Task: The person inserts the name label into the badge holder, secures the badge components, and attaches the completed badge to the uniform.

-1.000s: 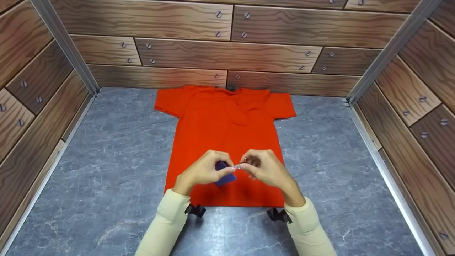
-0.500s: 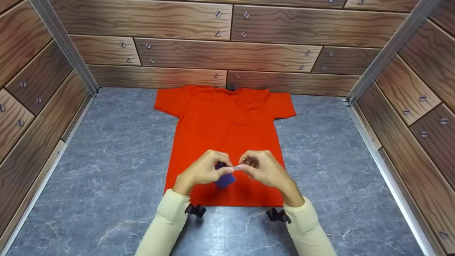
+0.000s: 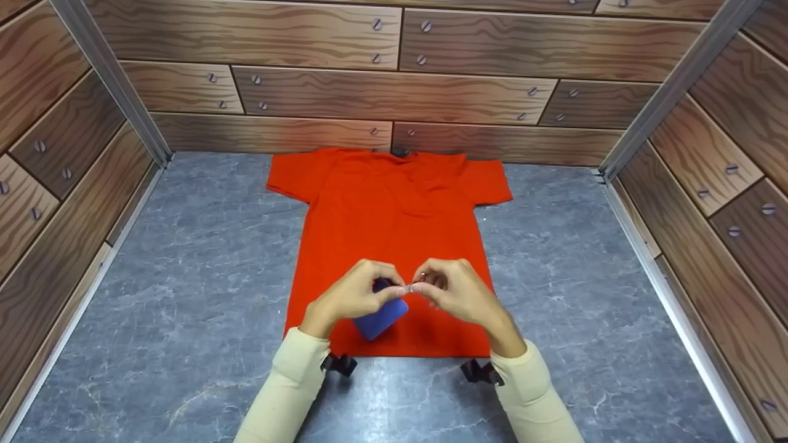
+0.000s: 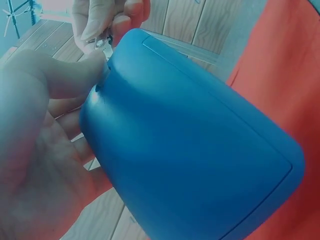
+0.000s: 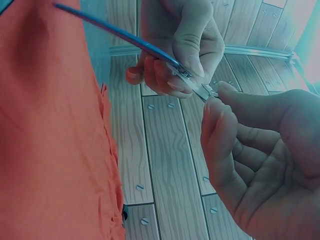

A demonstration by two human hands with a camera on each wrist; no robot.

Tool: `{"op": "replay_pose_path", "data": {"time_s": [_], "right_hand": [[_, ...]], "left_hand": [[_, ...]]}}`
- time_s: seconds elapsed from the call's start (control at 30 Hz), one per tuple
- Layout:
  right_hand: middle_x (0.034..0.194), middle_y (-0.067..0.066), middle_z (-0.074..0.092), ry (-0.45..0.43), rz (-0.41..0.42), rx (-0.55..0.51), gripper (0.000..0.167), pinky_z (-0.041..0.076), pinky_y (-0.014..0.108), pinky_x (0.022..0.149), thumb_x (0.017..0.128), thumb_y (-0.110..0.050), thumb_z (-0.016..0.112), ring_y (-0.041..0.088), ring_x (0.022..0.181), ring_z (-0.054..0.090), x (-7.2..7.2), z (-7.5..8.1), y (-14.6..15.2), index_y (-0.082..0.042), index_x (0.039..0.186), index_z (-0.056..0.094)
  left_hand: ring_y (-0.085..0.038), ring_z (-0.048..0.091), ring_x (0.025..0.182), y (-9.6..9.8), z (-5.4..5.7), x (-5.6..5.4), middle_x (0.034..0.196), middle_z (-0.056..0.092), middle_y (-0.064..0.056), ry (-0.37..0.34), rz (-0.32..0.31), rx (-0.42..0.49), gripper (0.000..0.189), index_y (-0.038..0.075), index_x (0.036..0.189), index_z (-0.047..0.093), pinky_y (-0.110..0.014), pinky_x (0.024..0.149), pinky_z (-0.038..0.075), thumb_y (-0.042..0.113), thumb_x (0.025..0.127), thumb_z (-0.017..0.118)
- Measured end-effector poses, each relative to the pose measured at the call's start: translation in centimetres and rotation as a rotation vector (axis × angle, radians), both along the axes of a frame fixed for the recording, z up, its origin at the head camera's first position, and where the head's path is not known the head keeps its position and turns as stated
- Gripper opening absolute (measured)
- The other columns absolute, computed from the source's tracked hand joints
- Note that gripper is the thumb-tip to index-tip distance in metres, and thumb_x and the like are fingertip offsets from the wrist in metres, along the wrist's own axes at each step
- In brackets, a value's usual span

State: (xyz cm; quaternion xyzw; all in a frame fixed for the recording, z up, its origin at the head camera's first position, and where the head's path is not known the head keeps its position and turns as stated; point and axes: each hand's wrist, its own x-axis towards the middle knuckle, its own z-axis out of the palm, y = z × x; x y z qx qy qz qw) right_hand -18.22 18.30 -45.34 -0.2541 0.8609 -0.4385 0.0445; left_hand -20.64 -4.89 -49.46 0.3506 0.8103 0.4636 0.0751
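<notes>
A flat blue badge holder with rounded corners hangs tilted below my left hand. Its broad face fills much of the left wrist view. My left thumb and fingers pinch the clear strap at the holder's top end. With thumb and fingertips, my right hand pinches the small metal clip at the strap's other end. Both hands nearly meet above an orange-red T-shirt, which lies spread flat, collar away from me. The clip's far side is hidden by fingers.
The T-shirt lies on a grey marbled tabletop. Wood-patterned panels rise at the back and on both sides, with metal rails along the edges. A dark small item shows at the collar.
The badge holder has swung and turned, so more of its blue face shows below my left hand. Both hands stay almost in place, still pinching the strap and clip.
</notes>
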Motion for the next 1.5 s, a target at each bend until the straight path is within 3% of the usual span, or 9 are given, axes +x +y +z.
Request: {"op": "replay_pose_path", "data": {"time_s": [0.43, 0.67, 0.97, 1.27, 1.5], "right_hand": [[0.080, 0.018, 0.072, -0.039, 0.023, -0.009, 0.007, 0.056, 0.022, 0.057, 0.095, -0.014, 0.074, 0.013, 0.058, 0.063, 0.00, -0.15, -0.03, -0.007, 0.098, 0.075], [0.082, 0.017, 0.073, -0.036, 0.037, -0.026, 0.009, 0.057, 0.022, 0.058, 0.096, -0.012, 0.073, 0.026, 0.060, 0.067, -0.03, -0.18, -0.01, -0.005, 0.102, 0.075], [0.079, 0.010, 0.071, -0.007, 0.023, -0.025, 0.011, 0.055, 0.021, 0.057, 0.095, -0.008, 0.073, 0.008, 0.056, 0.059, 0.17, 0.21, -0.21, -0.005, 0.105, 0.075], [0.074, 0.009, 0.068, -0.001, 0.002, -0.033, 0.013, 0.052, 0.020, 0.056, 0.095, -0.011, 0.074, 0.007, 0.055, 0.055, 0.16, -0.03, -0.36, -0.007, 0.108, 0.075], [0.073, 0.011, 0.069, 0.011, -0.003, -0.050, 0.013, 0.052, 0.020, 0.056, 0.095, -0.013, 0.074, 0.006, 0.055, 0.055, 0.14, -0.07, -0.43, -0.008, 0.107, 0.075]], "left_hand": [[-0.012, 0.065, 0.081, -0.03, 0.01, 0.04, 0.089, 0.075, -0.001, 0.013, -0.001, -0.008, 0.013, 0.003, 0.099, 0.077, -0.026, 0.081, 0.058, 0.015, 0.097, 0.072], [-0.011, 0.065, 0.079, -0.08, 0.05, 0.03, 0.087, 0.075, -0.002, 0.046, -0.003, -0.007, 0.008, 0.006, 0.095, 0.077, -0.026, 0.078, 0.058, 0.013, 0.096, 0.073], [-0.010, 0.064, 0.079, -0.03, 0.18, 0.05, 0.088, 0.076, -0.001, 0.045, -0.012, -0.016, 0.008, 0.008, 0.096, 0.077, -0.025, 0.079, 0.057, 0.015, 0.096, 0.074], [-0.011, 0.063, 0.081, 0.08, 0.11, 0.14, 0.091, 0.075, -0.002, 0.018, -0.028, -0.027, 0.013, 0.005, 0.100, 0.077, -0.025, 0.080, 0.056, 0.016, 0.096, 0.074], [-0.012, 0.065, 0.082, 0.20, 0.01, 0.18, 0.092, 0.076, -0.002, 0.035, -0.026, -0.015, 0.011, 0.005, 0.100, 0.077, -0.025, 0.081, 0.057, 0.014, 0.096, 0.073]]}}
